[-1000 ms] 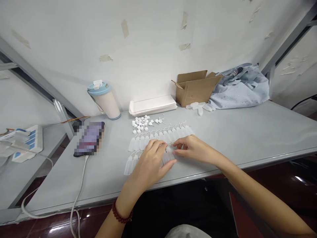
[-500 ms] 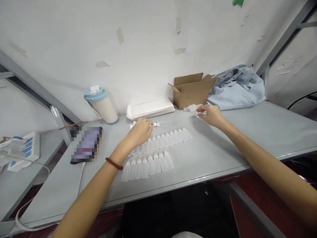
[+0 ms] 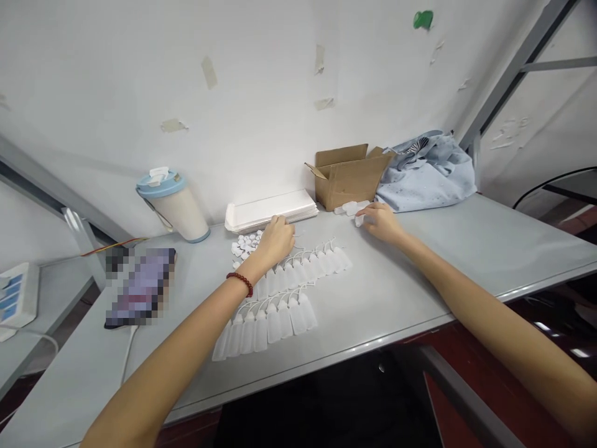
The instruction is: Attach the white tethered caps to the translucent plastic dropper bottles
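My left hand [image 3: 278,239] is closed with its fingers bent down beside a pile of small white round pieces [image 3: 245,246]; whatever is between the fingertips is hidden. A red beaded bracelet [image 3: 241,283] is on that wrist. Farther right, my right hand [image 3: 383,223] pinches a small frosted white piece [image 3: 359,220] at the table's back. Several similar frosted pieces [image 3: 346,208] lie just beyond it, in front of the cardboard box. Two rows of frosted white tags with thin white cords [image 3: 275,322] are laid out on the table, the back row partly behind my left forearm.
White flat envelopes [image 3: 273,208] are stacked against the wall, left of an open cardboard box [image 3: 352,183]. Blue fabric [image 3: 429,177] sits at the right. A tumbler [image 3: 177,208] and a phone [image 3: 142,286] on a cable stand left on the grey table [image 3: 373,298].
My left hand has shifted right across the small round pieces, uncovering more of the pile. My right hand stays by the frosted pieces, its fingers lower. The camera view has turned slightly right.
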`<state>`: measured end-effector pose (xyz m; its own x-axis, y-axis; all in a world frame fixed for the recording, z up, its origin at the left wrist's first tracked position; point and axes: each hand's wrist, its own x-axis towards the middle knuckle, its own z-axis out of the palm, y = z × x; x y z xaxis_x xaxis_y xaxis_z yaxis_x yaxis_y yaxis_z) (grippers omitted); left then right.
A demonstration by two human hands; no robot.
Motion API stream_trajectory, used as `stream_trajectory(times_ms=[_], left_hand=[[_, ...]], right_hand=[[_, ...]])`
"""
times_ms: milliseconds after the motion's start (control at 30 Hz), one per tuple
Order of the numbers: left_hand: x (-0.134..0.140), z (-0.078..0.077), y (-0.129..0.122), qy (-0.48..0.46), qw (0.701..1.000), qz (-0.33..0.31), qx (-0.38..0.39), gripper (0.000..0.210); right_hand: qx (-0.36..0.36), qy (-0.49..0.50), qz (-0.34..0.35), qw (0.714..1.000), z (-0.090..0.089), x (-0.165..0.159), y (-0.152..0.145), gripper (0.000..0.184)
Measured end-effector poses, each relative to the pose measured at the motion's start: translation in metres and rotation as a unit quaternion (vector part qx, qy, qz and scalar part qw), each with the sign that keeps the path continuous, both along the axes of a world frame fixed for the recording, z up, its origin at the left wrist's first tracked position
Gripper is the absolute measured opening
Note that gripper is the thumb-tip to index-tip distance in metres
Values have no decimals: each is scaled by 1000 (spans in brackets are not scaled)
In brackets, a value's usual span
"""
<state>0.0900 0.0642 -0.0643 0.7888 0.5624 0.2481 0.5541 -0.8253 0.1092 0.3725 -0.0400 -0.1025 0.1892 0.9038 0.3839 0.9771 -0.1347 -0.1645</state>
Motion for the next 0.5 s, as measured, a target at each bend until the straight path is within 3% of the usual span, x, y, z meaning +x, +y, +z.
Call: stream_trajectory(times_ms=[100,233,500], left_hand=[[-4,5,-3,-61,998,6,-15,11],[-10,19,-12,-169,984,19,-49,14],[-44,56,-63,-369,919,59,-129,11]], right_hand=[[-9,-25,-2,1000,-1,-4,-3,40],[-12,-49,10,999,1,-10,-10,40],[68,-3,36,997,22,-38,-24,25]])
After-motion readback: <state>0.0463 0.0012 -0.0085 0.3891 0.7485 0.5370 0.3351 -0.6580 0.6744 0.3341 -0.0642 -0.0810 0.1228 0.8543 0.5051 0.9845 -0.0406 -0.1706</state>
